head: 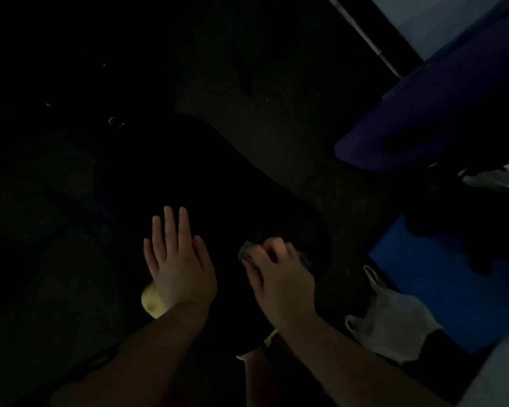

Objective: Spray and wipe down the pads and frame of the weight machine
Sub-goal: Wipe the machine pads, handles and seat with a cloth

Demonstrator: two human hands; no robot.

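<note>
Grey cloth (249,254) was bunched under the curled fingers (272,248) of the right hand (279,277) on the dark pad (188,177), the left hand (178,259) laid flat with fingers spread just beside, so wiping seemed under way, with strokes beyond the fingertips judged next.

Long black pad (188,171); crumpled grey cloth (246,251).

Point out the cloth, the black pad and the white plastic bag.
cloth (245,250), head view, grey fold showing past the right hand's fingers
black pad (171,165), head view, bare middle of its top
white plastic bag (391,321), head view, crumpled body
</note>
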